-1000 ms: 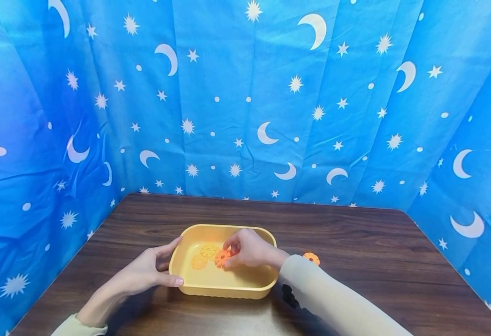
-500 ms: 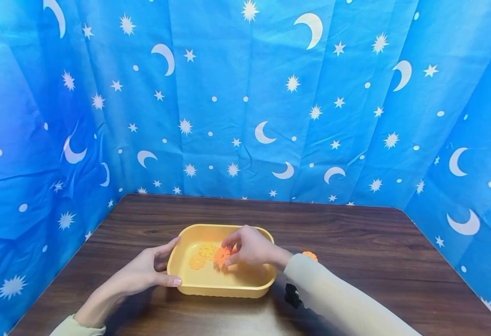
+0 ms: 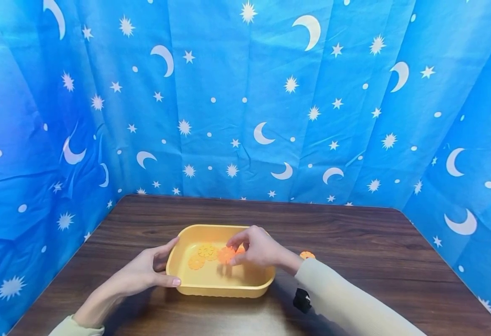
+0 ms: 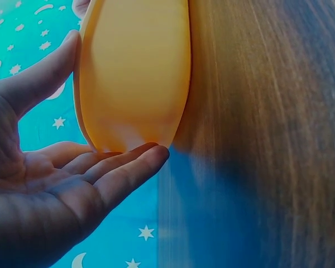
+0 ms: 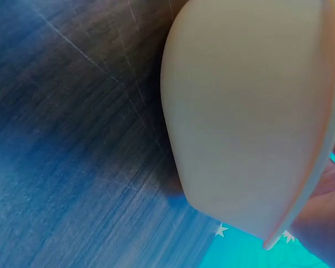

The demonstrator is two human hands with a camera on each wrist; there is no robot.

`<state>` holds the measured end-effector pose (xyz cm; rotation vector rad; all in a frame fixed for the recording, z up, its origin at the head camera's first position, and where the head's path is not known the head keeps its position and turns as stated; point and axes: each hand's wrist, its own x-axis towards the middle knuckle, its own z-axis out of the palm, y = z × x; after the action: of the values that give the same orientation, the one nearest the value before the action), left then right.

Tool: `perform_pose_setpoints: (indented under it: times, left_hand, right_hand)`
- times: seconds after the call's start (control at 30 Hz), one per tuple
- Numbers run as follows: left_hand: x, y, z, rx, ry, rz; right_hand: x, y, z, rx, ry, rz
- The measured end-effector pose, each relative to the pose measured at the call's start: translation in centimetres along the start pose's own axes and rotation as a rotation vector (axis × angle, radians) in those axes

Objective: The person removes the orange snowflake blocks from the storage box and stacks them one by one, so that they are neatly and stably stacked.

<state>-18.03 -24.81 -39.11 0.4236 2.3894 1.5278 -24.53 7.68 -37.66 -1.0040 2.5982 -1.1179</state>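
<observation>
My left hand grips the left end of a yellow plastic tub, thumb at the near corner and fingers at the far one. In the left wrist view, its fingers lie against the tub's end wall. Over the inside of the tub, my right hand pinches an orange flower-shaped disc by its edge. More orange shows between the fingers; I cannot tell whether it is a second disc. Left of it, a yellow notched disc and a yellow-orange one lie on the tub floor.
Another orange disc lies on the dark wooden table right of the tub, partly behind the right sleeve. A black device sits under that wrist. Blue cloth with moons and stars surrounds the table.
The right hand has shifted slightly right with the pinched orange disc, and more orange now shows between its fingers. The left hand stays on the tub.
</observation>
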Motion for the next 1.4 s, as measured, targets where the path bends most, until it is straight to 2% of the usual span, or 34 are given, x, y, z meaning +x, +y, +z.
perform_pose_setpoints:
  times: [0.3, 0.47, 0.8, 1.17, 1.4]
  left_hand:
    - [0.0, -0.1, -0.1, 0.013, -0.004, 0.030]
    - [0.1, -0.2, -0.1, 0.013, 0.004, 0.046]
    - [0.1, 0.0, 0.1, 0.018, 0.023, 0.012]
    - [0.0, 0.0, 0.1, 0.009, 0.021, -0.014]
    - [0.1, 0.0, 0.2, 0.001, 0.025, -0.013]
  right_hand:
    - [-1.3, 0.1, -1.1, -0.037, 0.034, -0.031]
    - [-2.2, 0.4, -1.8, -0.046, 0.054, -0.012]
    - [-3.6, 1.0, -2.9, -0.041, 0.104, -0.030]
    - [-6.2, 2.6, -4.2, 0.067, 0.170, 0.033]
    - [-8.1, 3.7, -5.3, 0.060, 0.215, 0.081]
